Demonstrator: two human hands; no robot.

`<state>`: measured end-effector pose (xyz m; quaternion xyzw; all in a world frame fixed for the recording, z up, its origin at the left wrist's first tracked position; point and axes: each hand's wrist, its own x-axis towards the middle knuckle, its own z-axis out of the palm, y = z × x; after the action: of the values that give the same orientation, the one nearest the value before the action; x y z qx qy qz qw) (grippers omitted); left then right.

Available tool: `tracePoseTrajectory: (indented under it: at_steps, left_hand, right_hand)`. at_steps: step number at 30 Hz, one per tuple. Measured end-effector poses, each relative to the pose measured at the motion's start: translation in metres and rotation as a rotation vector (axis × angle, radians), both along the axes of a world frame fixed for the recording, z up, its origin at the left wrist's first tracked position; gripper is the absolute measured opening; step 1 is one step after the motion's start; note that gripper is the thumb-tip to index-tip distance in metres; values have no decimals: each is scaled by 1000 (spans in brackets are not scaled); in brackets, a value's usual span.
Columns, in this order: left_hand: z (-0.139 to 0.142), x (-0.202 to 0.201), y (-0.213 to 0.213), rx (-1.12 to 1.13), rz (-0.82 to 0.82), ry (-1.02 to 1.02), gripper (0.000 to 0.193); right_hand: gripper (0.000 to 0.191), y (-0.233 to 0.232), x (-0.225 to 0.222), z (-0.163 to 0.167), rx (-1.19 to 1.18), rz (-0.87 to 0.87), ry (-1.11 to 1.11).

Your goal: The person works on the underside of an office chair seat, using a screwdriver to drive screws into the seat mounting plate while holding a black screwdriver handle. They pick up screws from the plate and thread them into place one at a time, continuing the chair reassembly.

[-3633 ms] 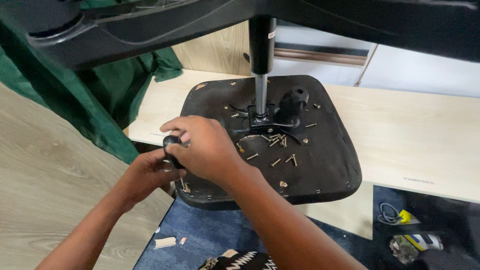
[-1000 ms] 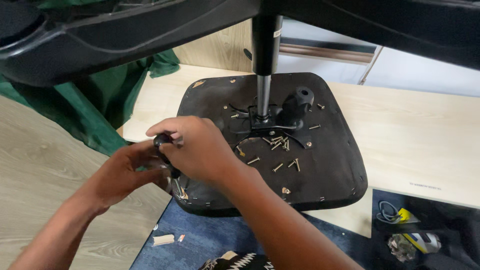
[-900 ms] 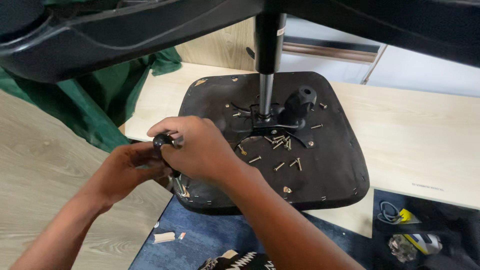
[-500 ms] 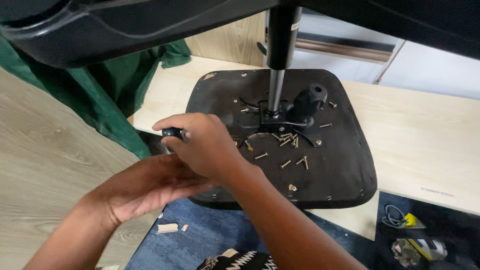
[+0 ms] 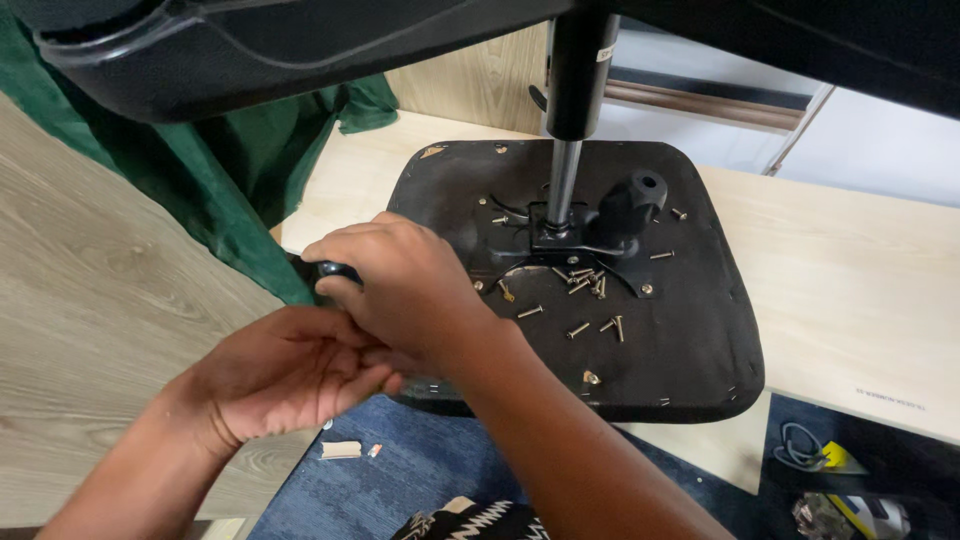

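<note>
An upturned black chair seat (image 5: 690,340) lies on a pale wooden board (image 5: 860,300), with a metal gas-lift column (image 5: 566,170) rising from its centre plate. Several loose screws (image 5: 590,290) lie scattered on the seat. My right hand (image 5: 405,285) is closed over a small black knob-like part (image 5: 336,271) at the seat's left edge. My left hand (image 5: 285,370) sits just below it, fingers curled under the right hand; what it touches is hidden.
The black chair base (image 5: 300,50) looms across the top of the view. Green cloth (image 5: 250,170) hangs at the left by a wood-grain panel (image 5: 90,300). Blue carpet (image 5: 420,470) lies below, with small bits and a tangle of cable (image 5: 800,445) at right.
My left hand has slid right and in under the right hand. The right hand stays gripped on the black part at the seat's left edge. The view has shifted slightly.
</note>
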<state>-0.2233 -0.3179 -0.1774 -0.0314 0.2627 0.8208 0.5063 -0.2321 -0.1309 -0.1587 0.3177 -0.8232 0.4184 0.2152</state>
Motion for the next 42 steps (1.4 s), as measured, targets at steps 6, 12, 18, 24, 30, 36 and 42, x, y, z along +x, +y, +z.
tracePoseTrajectory:
  at_steps: [6,12,18,24,30,36,42]
  left_hand:
    - [-6,-12,-43,-229,-42,315,39]
    - [4,-10,-27,-1225,149,622,33]
    - [19,-7,-1,-1319,171,850,24]
    - [13,-9,-3,-1278,214,950,24]
    - [-1,-12,-8,-1357,189,1097,31]
    - [-17,-9,-10,-1211,313,1085,39]
    - [-20,-4,-12,-1306,303,1223,30]
  right_hand:
    - [25,2,4,-7,-125,24,47]
    - [28,-1,0,-7,-165,-50,-47]
    - [23,0,3,-1,-80,118,-113]
    - [37,3,8,13,-192,137,-294]
    - [31,6,5,14,-126,206,-415]
    - [32,6,9,4,-195,154,-195]
    - [25,7,14,-1,-179,146,-178]
